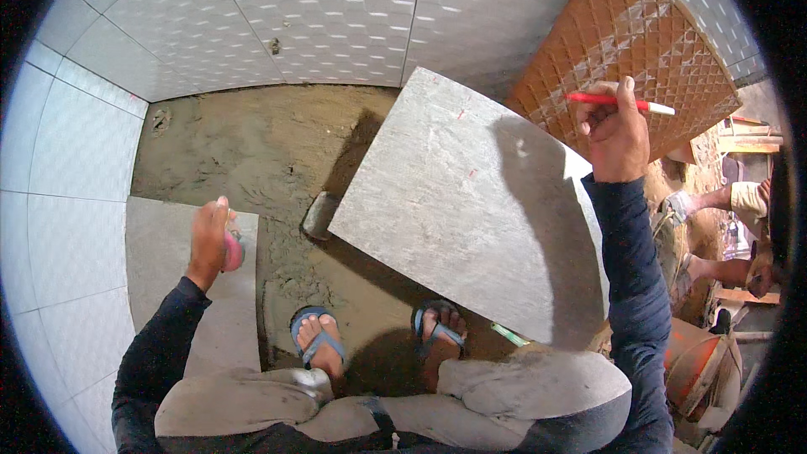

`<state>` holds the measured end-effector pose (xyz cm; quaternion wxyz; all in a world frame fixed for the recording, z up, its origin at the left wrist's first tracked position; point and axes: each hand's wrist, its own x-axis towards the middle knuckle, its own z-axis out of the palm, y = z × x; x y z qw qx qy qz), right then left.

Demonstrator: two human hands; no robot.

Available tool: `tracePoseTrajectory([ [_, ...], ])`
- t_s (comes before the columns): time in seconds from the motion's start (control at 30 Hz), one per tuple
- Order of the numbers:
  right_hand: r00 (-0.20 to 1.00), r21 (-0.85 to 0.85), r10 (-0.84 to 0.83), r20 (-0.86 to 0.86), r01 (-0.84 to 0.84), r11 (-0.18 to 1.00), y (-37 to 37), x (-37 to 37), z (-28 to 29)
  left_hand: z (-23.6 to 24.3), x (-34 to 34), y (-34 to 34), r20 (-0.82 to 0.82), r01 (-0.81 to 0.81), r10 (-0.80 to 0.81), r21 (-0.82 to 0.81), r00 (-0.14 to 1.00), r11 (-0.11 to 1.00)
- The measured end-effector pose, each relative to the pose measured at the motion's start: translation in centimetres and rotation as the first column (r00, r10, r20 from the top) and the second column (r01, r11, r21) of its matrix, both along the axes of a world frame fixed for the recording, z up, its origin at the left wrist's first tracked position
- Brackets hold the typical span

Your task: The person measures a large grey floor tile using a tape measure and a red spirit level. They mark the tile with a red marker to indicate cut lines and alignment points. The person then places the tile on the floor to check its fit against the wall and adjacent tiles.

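My right hand (618,130) is closed around a red pen (609,102) with a white end, held above the far right edge of a large grey floor tile (437,193). Small red marks show on that loose tile, which lies askew and casts a shadow on the mortar. My left hand (208,244) grips a small rounded pink and greenish thing (234,250), partly hidden by the fingers. Below it is another grey tile (193,319), set against the left wall. A grey block (319,216) sits at the loose tile's left corner.
Wet mortar (244,143) covers the floor up to the white patterned wall tiles (328,17). A brown ribbed tile back (622,50) leans at the far right. Another person's legs (710,202) and an orange bucket (698,361) are on the right. A pale green strip (508,335) lies by the loose tile.
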<state>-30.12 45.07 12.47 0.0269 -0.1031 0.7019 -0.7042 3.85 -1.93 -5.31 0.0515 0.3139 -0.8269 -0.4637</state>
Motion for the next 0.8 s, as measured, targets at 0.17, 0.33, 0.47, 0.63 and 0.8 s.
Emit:
tracePoseTrajectory([
  [0.17,0.997,0.037,-0.069,-0.028,0.071,0.997,-1.4,1.2,-1.1,-4.0,5.1,-8.0,0.175,0.205,-0.124,-0.593,0.977,0.779],
  [0.33,0.996,0.153,-0.074,-0.044,0.080,0.985,0.0,2.0,-0.7,-2.4,4.9,-7.1,0.400,0.192,-0.047,-0.330,0.915,0.924],
  [0.47,0.999,0.210,0.019,0.041,-0.027,0.977,-1.4,3.0,-0.2,-4.1,8.0,-9.2,0.343,0.246,-0.075,-0.489,0.936,0.837],
  [0.63,0.992,0.498,0.128,-0.024,-0.099,0.862,-0.2,1.6,-0.5,-7.9,9.2,-11.3,0.227,0.236,-0.113,-0.643,0.967,0.729],
  [0.8,0.965,0.545,0.261,0.003,-0.220,0.809,-1.0,-1.0,-3.0,-8.1,8.8,-11.0,0.132,0.124,-0.031,-0.791,0.991,0.600],
])
